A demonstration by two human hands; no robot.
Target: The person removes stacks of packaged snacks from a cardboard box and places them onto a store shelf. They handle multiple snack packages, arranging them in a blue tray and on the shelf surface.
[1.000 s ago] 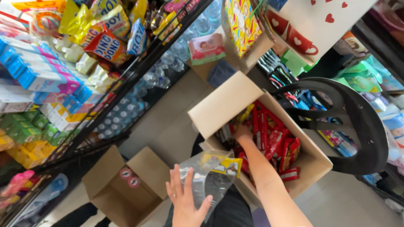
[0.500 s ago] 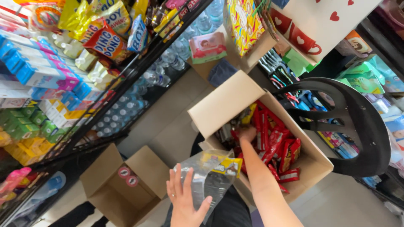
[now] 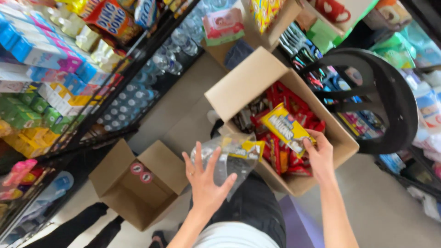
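we take the open cardboard box (image 3: pixel 294 128) on our lap as the landmark. our right hand (image 3: pixel 319 154) is over the near right side of that box, its grip closed on a yellow snack pack (image 3: pixel 287 128) that it holds tilted above the red packs (image 3: pixel 294 103) filling the box. our left hand (image 3: pixel 206 179) is just off the box's near left corner, fingers spread wide against a clear plastic bag (image 3: pixel 227 158); the bag is pressed against the palm rather than pinched, and a smaller yellow pack (image 3: pixel 248 148) shows inside it, close to the box's edge.

left of the box, lower down, a second, smaller cardboard box (image 3: pixel 138 183) sits open on the floor. further left of the box runs a wire shelf rack (image 3: pixel 92 101) with water bottles and coloured packages.

the risks as we judge them: the bag has only a flat, open hand behind it, so it could slide off and drop toward the floor, spilling its pack. the yellow pack is held near one end, so it could twist out of the fingers. the box itself rests on our lap with neither hand steadying it, and a shift of the legs could tip it.
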